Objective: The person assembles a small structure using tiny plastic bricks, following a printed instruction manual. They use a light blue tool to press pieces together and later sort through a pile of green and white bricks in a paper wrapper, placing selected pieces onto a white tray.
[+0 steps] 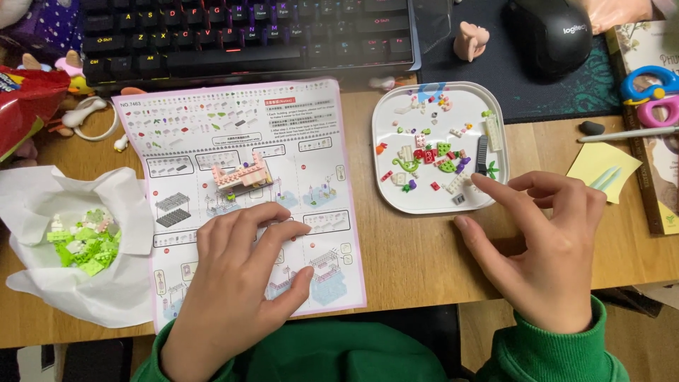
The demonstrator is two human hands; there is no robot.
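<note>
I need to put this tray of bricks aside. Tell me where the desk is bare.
Bare wood lies between the instruction sheet and the right hand, below the white tray. Crowded: keyboard behind, tissue with green bricks left, sticky note right.

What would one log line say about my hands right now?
left hand: flat on instruction sheet | right hand: fingertips at white tray edge

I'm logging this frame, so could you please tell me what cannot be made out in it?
- Head view: the instruction sheet steps under the left hand are covered.
- The tiny bricks in the white tray are too small to identify individually.
- The keyboard and mouse are cut off by the top edge.
- Whether the right hand fingertips hold a brick cannot be told.
</note>
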